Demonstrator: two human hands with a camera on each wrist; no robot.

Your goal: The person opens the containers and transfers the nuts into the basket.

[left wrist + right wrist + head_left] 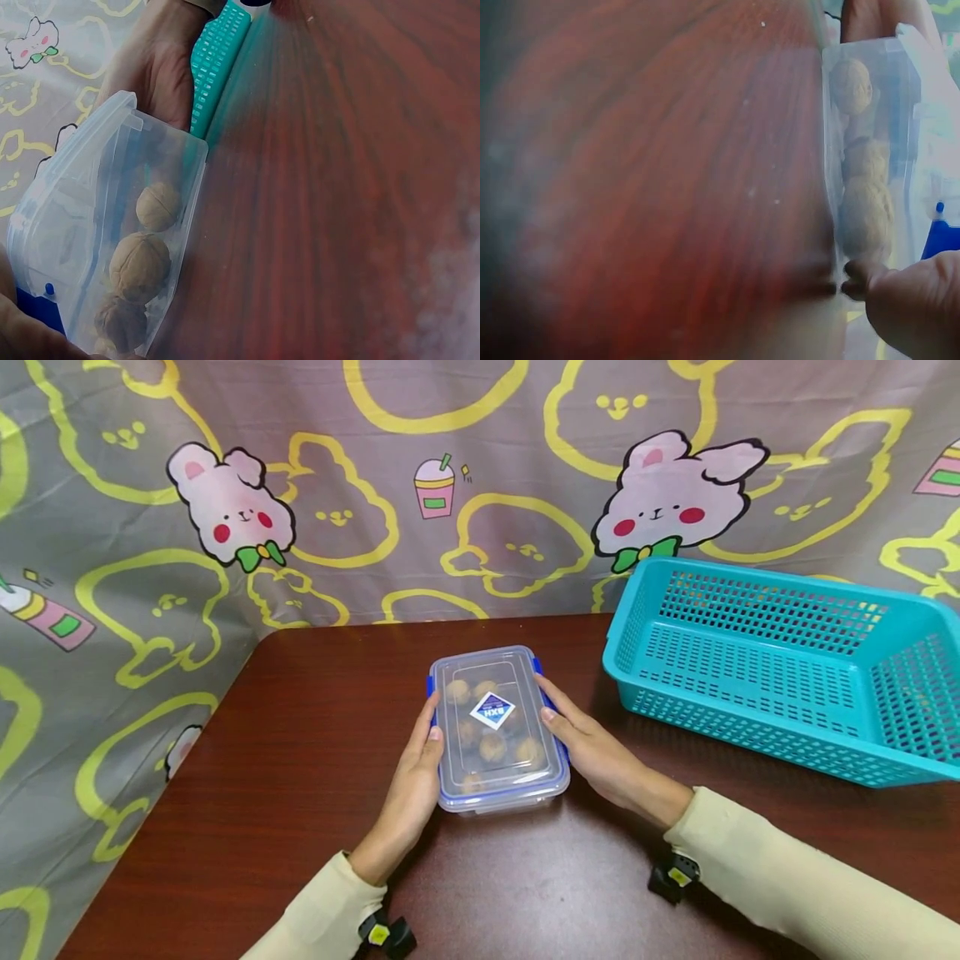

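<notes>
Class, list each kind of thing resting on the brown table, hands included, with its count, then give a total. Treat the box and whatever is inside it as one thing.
Clear lidded box of walnuts: 1
Teal basket: 1
Hands on the box, left hand and right hand: 2
Total: 4

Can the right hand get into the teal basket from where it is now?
Probably yes: the right hand rests against the clear container, the teal basket sits close beside it, open-topped, nothing between.

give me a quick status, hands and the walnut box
Left hand and right hand flank the box, fingers straight on its sides. Lid on, walnuts inside. Teal basket apart at right.
</notes>
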